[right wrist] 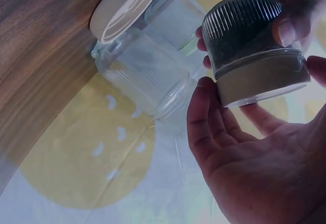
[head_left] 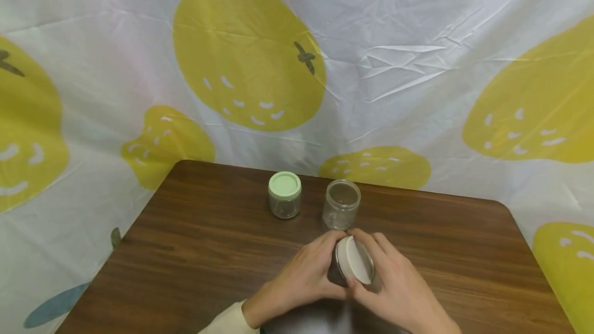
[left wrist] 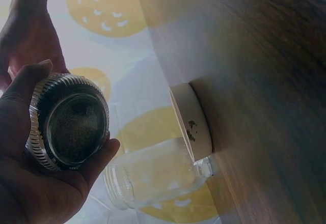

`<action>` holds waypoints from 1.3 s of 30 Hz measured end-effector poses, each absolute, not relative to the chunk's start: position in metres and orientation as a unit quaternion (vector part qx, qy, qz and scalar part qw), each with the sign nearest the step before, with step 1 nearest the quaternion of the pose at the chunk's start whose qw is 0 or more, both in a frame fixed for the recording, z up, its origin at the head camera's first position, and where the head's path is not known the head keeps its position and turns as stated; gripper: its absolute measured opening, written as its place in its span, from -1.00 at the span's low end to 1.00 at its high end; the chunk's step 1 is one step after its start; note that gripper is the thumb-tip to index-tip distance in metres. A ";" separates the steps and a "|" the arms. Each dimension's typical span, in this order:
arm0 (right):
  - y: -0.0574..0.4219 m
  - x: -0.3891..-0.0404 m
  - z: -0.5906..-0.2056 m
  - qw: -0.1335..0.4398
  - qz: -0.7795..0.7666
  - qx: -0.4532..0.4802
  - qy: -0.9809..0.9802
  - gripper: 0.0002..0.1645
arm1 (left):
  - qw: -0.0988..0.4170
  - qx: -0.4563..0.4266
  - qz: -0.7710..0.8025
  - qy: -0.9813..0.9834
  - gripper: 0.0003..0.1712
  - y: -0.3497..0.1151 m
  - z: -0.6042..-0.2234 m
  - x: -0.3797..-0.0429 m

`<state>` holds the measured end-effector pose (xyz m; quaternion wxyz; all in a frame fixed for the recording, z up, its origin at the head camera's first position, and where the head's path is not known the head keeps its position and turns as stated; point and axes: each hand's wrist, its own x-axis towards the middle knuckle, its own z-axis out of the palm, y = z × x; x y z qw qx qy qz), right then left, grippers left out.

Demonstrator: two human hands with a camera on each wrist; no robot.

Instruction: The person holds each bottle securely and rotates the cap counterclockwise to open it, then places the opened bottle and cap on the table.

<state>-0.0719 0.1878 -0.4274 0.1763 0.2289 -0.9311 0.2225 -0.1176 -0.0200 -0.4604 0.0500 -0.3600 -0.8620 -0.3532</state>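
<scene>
Both hands hold a ribbed clear jar (right wrist: 239, 28) with dark contents and a cream lid (head_left: 353, 260) above the table. My left hand (head_left: 303, 272) grips the jar's body; the left wrist view looks onto its round base. Around the lid, the fingers of my right hand (head_left: 401, 282) curl, with the thumb at the lid's edge. The lid sits on the jar's mouth, which is tilted to the right in the head view. Just beyond the hands stands an uncovered clear jar (head_left: 341, 215).
A clear jar with a pale green lid (head_left: 285, 184) stands left of the uncovered jar. Another cream lid (left wrist: 191, 122) lies on the dark wooden table (head_left: 195, 251) near the uncovered jar. A fruit-print cloth (head_left: 394, 81) hangs behind the table.
</scene>
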 end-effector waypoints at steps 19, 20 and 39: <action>0.186 -0.070 -0.431 0.154 0.250 0.214 -0.932 0.33 | 0.058 -0.359 -0.350 -0.864 0.00 -0.019 -0.459 -0.117; 0.186 -0.070 -0.431 0.164 0.245 0.213 -0.931 0.32 | 0.057 -0.359 -0.350 -0.863 0.00 -0.018 -0.459 -0.117; 0.170 -0.072 -0.410 0.095 0.152 -0.050 -0.983 -0.15 | 0.097 -0.360 -0.321 -0.871 -0.01 -0.013 -0.459 -0.116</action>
